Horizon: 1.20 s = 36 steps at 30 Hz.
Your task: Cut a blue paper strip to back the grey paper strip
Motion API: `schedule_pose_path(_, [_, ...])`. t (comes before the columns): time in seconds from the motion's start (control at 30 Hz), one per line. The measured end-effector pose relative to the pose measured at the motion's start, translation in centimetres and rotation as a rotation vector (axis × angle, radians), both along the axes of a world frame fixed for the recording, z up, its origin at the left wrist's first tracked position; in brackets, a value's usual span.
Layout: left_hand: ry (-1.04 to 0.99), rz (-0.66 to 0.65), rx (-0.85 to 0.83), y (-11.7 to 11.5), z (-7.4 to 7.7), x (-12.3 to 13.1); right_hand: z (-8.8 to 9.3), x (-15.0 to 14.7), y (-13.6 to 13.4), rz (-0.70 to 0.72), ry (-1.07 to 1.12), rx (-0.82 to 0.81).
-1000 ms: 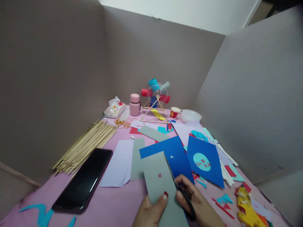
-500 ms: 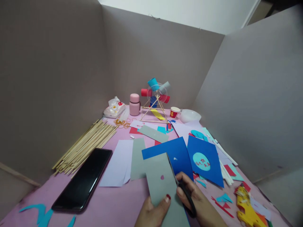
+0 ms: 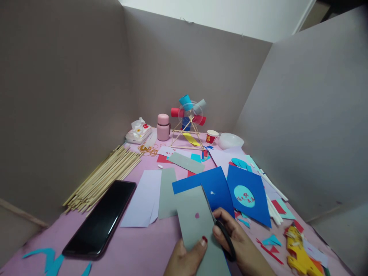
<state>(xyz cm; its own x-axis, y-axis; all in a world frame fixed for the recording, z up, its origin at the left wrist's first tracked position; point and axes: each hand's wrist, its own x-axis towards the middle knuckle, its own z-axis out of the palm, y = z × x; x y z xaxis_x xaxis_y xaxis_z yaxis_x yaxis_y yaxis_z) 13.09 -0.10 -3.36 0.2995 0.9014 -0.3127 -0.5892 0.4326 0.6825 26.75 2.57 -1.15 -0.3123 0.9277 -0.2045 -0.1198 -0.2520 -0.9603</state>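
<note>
Since the frame a second ago, the grey card [image 3: 188, 207] and the blue sheet [image 3: 195, 180] beneath it have shifted slightly right, my left hand [image 3: 186, 258] with them; the scissors [image 3: 228, 237] sit slightly further in at the handle.

Fingers, left: pinched on the card, thumb on top, the rest hidden underneath; right hand [image 3: 240, 243]: fingers curled round the black handle, blades along the card's right edge, their gap too fine to tell. Card and sheet are held over the near middle of the counter [image 3: 138, 249].

Risks, left to right: a loose left thumb could let card and sheet slide apart; a tilted blade could stray into the grey edge; the sheet's curved right side could buckle if my right knuckles push it.

Writing: phone [image 3: 100, 218], no brand visible; tissue packet [image 3: 139, 134], red print unreadable; white strip [image 3: 165, 150], red marks, illegible; paper cup [image 3: 212, 137], gold figure on red, unclear; cyan disc [image 3: 244, 201], red handwritten characters and a star, too small to read surely.
</note>
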Motion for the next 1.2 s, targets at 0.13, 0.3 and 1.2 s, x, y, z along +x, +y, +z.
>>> schedule_pose_path(0.13, [0.012,0.004,0.024,-0.05,0.26,0.02,-0.21,0.16,0.2,0.003,-0.03,0.013])
schedule_pose_path(0.3, [0.024,-0.012,0.012,-0.12,0.73,-0.13,-0.19,0.32,0.13,-0.011,-0.032,0.017])
schedule_pose_path(1.2, [0.036,-0.017,0.009,0.06,-0.11,-0.16,-0.12,0.25,-0.17,-0.034,0.053,0.016])
